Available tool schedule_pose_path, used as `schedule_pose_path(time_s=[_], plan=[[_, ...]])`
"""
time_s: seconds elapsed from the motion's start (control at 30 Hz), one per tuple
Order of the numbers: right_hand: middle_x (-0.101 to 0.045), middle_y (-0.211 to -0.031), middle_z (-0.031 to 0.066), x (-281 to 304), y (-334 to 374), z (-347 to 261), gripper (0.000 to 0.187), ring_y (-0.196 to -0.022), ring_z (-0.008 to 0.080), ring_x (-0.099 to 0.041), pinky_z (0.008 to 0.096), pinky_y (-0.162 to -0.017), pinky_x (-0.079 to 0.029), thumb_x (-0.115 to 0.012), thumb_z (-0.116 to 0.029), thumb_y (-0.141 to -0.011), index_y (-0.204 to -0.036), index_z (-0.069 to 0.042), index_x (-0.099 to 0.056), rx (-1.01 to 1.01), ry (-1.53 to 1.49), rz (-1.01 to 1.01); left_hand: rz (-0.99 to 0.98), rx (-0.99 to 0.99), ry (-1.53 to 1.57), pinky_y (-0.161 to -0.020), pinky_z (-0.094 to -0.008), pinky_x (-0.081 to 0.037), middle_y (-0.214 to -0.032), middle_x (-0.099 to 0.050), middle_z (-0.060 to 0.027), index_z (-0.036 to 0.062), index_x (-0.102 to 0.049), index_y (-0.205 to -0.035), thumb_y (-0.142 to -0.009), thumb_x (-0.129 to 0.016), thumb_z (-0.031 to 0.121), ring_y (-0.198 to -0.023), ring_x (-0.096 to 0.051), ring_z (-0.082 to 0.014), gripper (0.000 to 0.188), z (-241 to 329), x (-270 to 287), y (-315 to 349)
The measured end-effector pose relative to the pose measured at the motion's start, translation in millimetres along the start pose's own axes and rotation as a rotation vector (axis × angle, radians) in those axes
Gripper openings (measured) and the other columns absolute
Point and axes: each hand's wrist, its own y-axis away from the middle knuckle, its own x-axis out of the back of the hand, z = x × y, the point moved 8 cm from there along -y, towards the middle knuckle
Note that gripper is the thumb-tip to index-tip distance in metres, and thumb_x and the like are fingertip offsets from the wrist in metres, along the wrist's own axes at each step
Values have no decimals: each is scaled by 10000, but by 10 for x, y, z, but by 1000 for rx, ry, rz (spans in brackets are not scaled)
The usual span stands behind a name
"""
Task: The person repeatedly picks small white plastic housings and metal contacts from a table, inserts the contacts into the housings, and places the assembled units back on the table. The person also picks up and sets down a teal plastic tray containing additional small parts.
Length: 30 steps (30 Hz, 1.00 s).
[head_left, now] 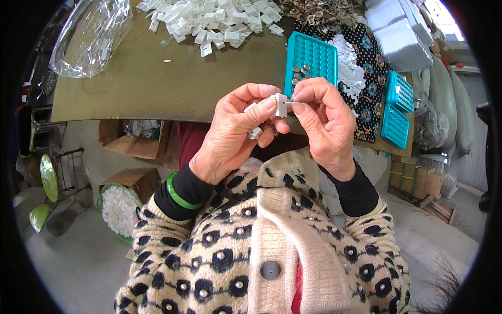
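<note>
My left hand (230, 128) is closed round a small white plastic case (281, 105), held between thumb and forefinger above the table's near edge. A second white plastic piece (255, 133) sits lower in the same hand, among the curled fingers. My right hand (328, 118) pinches a thin, light-coloured piece (291, 103) between thumb and forefinger; it meets the right side of the case. How far it goes into the case is too small to tell. Just beyond my right hand lies a teal tray (312, 52) of small pockets, with several round metal discs (298, 73) at its near end.
A heap of white plastic cases (219, 21) covers the table's far side, beside a clear plastic bag (94, 36). White flat pieces (349, 63) lie on a patterned cloth (368, 99). More teal trays (396, 125) stand at right. Below left is a green-rimmed basket (130, 238) of white pieces.
</note>
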Motion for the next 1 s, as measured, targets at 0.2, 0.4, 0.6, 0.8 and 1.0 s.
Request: schedule_pose_path(time_s=[0.2, 0.4, 0.6, 0.8, 1.0], plan=[[-590, -896, 81, -24, -22, 8, 76, -759, 147, -606, 265, -697, -514, -616, 20, -899, -930, 3, -549, -21, 90, -38, 38, -7, -21, -436, -200, -421, -893, -664, -107, 24, -626, -1106, -941, -638, 113, -683, -652, -155, 188, 0, 49, 28], [-594, -878, 105, -73, -76, -129, 100, -730, 201, -613, 287, -666, -514, -627, 45, -863, -911, -4, -554, 114, 248, -36, 42, -30, -18, -438, -212, -431, -887, -662, -102, 21, -640, -1080, -929, -651, 99, -692, -659, -163, 170, 68, 63, 48], [-588, -868, 99, -121, -78, -87, 112, -735, 189, -608, 287, -670, -519, -629, 57, -855, -909, -1, -550, 55, 270, -55, 38, -35, -20, -440, -213, -433, -872, -662, -109, 21, -642, -1062, -921, -660, 92, -684, -658, -160, 159, 77, 83, 43], [-574, -851, 101, -136, -81, 49, 138, -760, 194, -602, 283, -656, -503, -601, 92, -830, -914, -7, -556, -79, 51, -88, 62, -13, -53, -439, -214, -435, -860, -668, -110, 13, -637, -1048, -918, -667, 95, -668, -660, -160, 157, 86, 111, 44], [-567, -842, 134, -245, -78, -215, 171, -712, 289, -594, 350, -618, -496, -601, 110, -753, -878, 0, -560, 360, 538, -101, 98, -41, -126, -444, -213, -448, -852, -666, -115, 3, -626, -1043, -917, -667, 86, -675, -672, -169, 157, 68, 129, 43]])
